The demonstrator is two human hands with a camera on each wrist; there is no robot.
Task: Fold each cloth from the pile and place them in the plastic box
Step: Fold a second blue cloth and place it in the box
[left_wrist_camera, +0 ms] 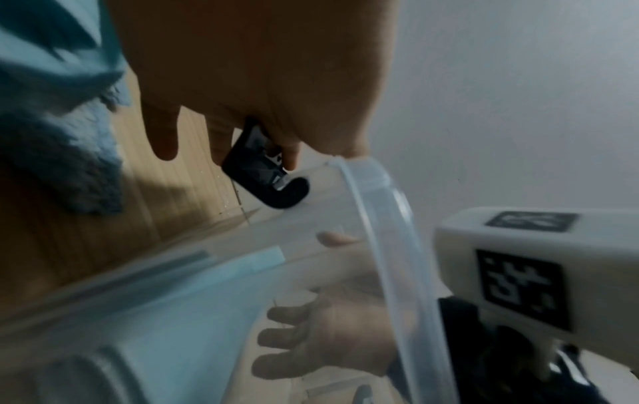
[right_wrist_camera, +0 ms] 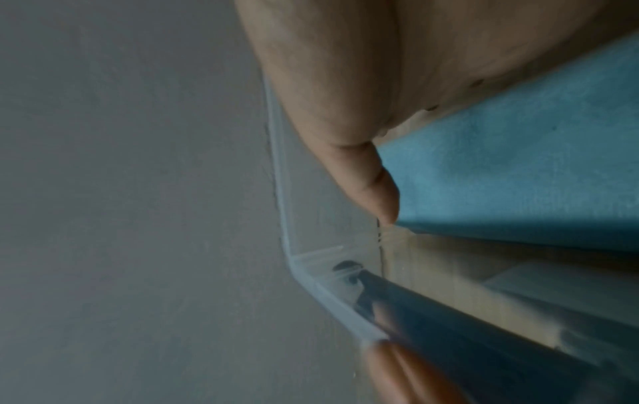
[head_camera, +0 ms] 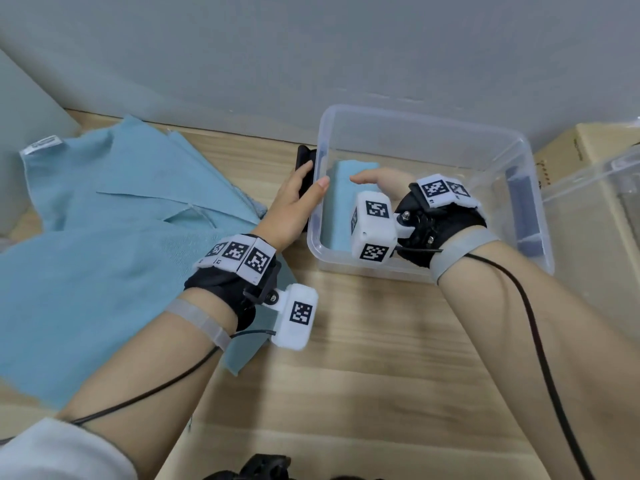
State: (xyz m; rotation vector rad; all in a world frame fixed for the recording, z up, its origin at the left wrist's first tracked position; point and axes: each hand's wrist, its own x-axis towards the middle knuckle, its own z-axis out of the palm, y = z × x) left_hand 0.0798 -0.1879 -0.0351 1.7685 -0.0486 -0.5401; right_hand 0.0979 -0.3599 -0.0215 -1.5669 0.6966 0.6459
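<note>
A clear plastic box [head_camera: 419, 123] stands on the wooden table, with one folded blue cloth [head_camera: 341, 213] lying flat inside along its left wall. My left hand [head_camera: 300, 194] grips the box's left edge, thumb over the rim [left_wrist_camera: 387, 246] and fingers on the black latch [left_wrist_camera: 263, 180]. My right hand [head_camera: 379, 178] is inside the box, its palm on the folded cloth [right_wrist_camera: 518, 164] and its fingers [left_wrist_camera: 294, 339] straight and spread. The pile of unfolded blue cloths [head_camera: 114, 230] lies left of the box, under my left forearm.
A cardboard box [head_camera: 575, 147] and a clear plastic lid or container [head_camera: 599, 209] sit to the right of the box. A grey wall runs close behind. Bare wooden table [head_camera: 381, 368] lies in front. A black object [head_camera: 263, 469] shows at the bottom edge.
</note>
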